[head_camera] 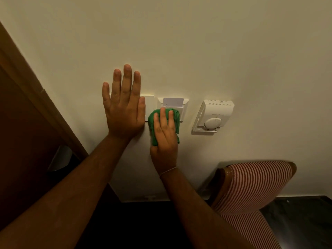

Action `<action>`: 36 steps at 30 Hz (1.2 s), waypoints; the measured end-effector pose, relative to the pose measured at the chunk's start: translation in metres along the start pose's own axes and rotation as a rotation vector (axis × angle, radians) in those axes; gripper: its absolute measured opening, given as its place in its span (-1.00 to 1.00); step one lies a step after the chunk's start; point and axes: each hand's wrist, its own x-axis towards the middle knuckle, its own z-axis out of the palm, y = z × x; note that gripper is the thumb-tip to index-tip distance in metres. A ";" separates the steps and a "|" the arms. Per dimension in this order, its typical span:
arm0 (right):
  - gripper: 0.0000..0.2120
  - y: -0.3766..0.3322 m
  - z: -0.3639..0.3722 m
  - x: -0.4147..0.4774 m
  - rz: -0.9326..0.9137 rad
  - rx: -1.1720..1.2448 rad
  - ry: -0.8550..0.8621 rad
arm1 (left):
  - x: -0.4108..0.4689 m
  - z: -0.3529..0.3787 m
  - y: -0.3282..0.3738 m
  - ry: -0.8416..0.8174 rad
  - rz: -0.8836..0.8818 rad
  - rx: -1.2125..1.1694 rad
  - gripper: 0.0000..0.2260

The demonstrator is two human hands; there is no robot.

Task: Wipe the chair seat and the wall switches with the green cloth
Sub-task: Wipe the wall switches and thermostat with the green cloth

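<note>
Our right fingers (pixel 166 119) lie nearly straight and close together, pressing the green cloth (pixel 177 121) flat against the wall (pixel 179 42); the thumb is hidden, so we cannot tell whether it pinches the cloth or the palm alone pins it. The right hand (pixel 164 139) covers the lower part of the card holder (pixel 184 107), whose card (pixel 173 102) stands up out of its slot. Bunched under the palm, the cloth runs with its long axis up and down the wall. Our left hand (pixel 124 105) rests open and empty, fingers spread upward, over the switch plate (pixel 150 106) just beside the holder. We judge the switches are in progress: the dial control (pixel 212 116), further toward the chair (pixel 255 191), looks not yet reached. Whether the striped seat has been wiped, we cannot tell.
</note>
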 end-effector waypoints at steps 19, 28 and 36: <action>-0.09 0.043 -0.024 -0.020 0.154 -0.052 0.044 | -0.001 0.003 -0.001 0.001 -0.009 0.001 -0.39; -0.11 0.034 -0.044 -0.027 0.210 -0.032 -0.090 | 0.003 -0.007 0.004 -0.087 -0.038 0.028 -0.40; -0.13 0.019 -0.057 -0.002 0.152 -0.022 -0.059 | 0.003 -0.018 0.006 -0.149 -0.047 0.057 -0.38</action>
